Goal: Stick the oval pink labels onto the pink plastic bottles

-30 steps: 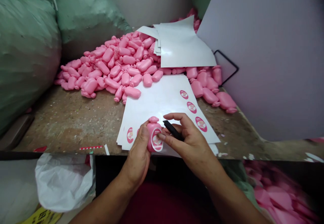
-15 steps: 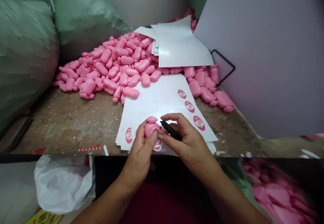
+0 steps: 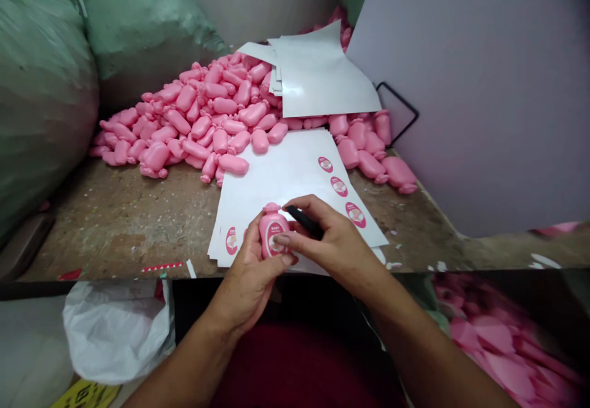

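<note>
On my head view I see the left hand [image 3: 251, 273] wrapped around a pink bottle [image 3: 271, 235], just off centre toward seven o'clock, neck upward. The right hand [image 3: 334, 239], toward four o'clock, grips a black tool [image 3: 304, 221] in curled fingers, its thumb resting on the bottle's label [image 3: 275, 228]. Behind them I see a sticker sheet [image 3: 276, 174], a heap of bottles [image 3: 198, 119] at ten o'clock and white papers [image 3: 327, 82] toward one o'clock.
</note>
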{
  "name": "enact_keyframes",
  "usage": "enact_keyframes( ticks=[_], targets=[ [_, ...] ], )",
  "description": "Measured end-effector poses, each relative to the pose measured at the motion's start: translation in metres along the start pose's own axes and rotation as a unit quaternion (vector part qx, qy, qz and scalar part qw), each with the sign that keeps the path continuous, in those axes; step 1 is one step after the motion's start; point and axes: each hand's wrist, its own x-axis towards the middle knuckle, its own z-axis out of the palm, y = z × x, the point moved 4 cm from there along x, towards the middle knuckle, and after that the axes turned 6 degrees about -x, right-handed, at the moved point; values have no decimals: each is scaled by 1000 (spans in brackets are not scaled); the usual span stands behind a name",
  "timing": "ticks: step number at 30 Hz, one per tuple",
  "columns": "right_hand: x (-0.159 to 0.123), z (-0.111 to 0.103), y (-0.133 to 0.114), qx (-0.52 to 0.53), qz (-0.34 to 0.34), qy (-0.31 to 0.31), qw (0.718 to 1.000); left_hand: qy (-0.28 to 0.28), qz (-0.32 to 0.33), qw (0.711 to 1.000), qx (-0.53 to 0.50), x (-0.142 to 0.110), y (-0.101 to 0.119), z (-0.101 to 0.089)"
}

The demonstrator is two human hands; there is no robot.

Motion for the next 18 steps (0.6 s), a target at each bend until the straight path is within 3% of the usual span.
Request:
enact_keyframes(
  ticks=[6,10,13,15,18],
  targets=[
    [10,4,9,74,25,-28,997,-33,-61,998,-6,-2,4,-4],
    [9,-1,11,78,24,-2,997,-52,-89,993,-64,1,5,-2],
    [7,-7,9,30,29,38,998,-37,-83,994,-65,1,14,-8],
    [4,-12,9,-4,37,53,998,-14,-67,997,-20,-7,32,-27],
    [1,-20,11,-38,42,61,997,54,-24,994,89,-39,76,-86]
  ],
)
